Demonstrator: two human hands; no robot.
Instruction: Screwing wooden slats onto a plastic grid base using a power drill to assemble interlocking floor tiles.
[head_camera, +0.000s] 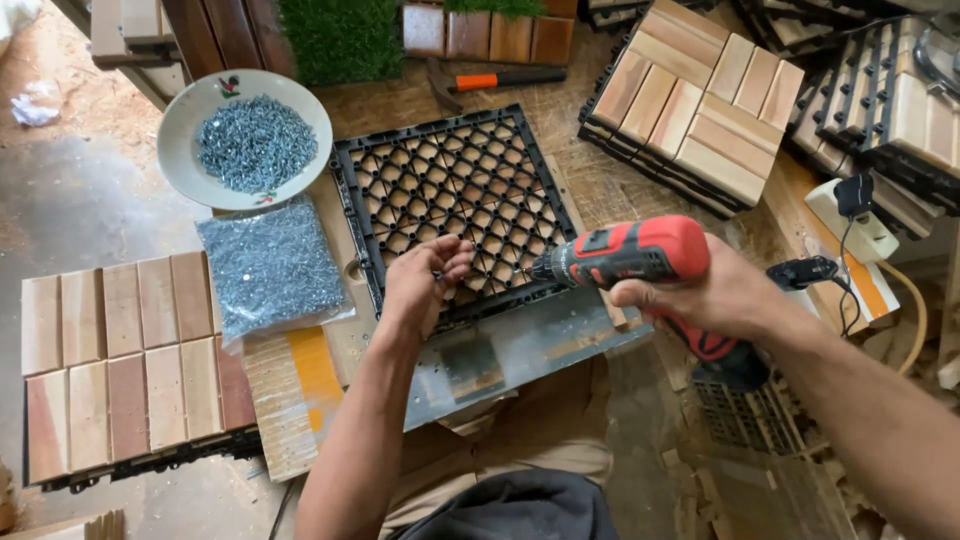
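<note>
Both hands work: right hand (700, 295) grips red drill (625, 252); left hand (425, 280), fingers curled, rests on black grid tile (450, 190).

A round white ceramic bowl (180, 150) heaped with grey metal screws is seen at the upper left, and a clear plastic bag of screws (271, 266) lies just below it. A finished square tile of wooden slats (125, 365) is laid at the left. A hammer with an orange-and-black handle (497, 79) rests beside a stack of wooden slat tiles (690, 105).

red drill (640, 252), black lattice tile (452, 195), white bowl (180, 150)
</note>
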